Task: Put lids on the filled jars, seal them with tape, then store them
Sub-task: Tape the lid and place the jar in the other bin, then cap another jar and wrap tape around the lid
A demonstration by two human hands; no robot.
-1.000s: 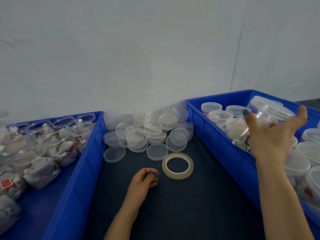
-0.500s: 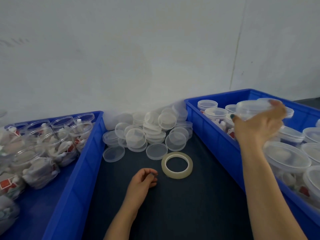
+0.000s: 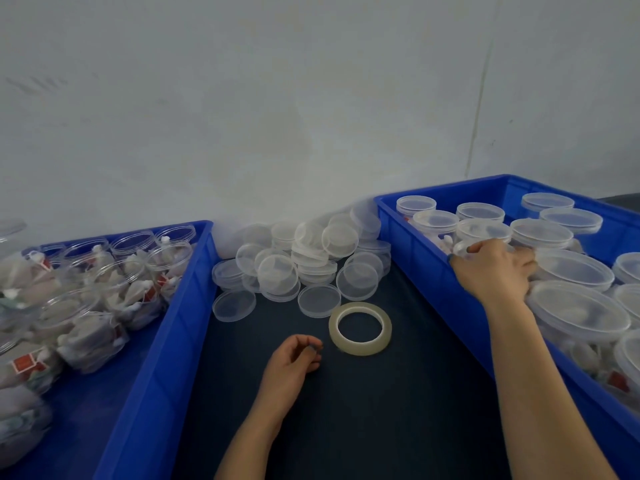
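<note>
My right hand [image 3: 495, 271] is down inside the right bin [image 3: 415, 237], fingers curled over the top of a lidded jar [image 3: 459, 247] that sits hard against the bin's near-left wall, among the other capped jars. Most of that jar is hidden under my palm, so I cannot tell whether it already rests on the bin floor. I judge this to be the storing step for 1 jar, close to done.

My left hand [image 3: 291, 362] lies on the dark tabletop [image 3: 381, 410] between the 2 bins, loosely curled and gripping nothing that I can see.

What the next move turns on is which side things lie. The open jars [image 3: 131, 268], filled and without lids, stand in the left bin [image 3: 173, 306], off to the left of my left hand and across that bin's wall. My right hand is well apart from them, on the far side of the tabletop. So the left hand is the nearer one for fetching the next jar.

The loose lids [image 3: 301, 261] are heaped straight ahead against the wall, between the bins. The tape roll [image 3: 360, 348] lies flat just beside my left hand, on its right, hole facing up, in front of the lids. Either hand could reach it.
</note>
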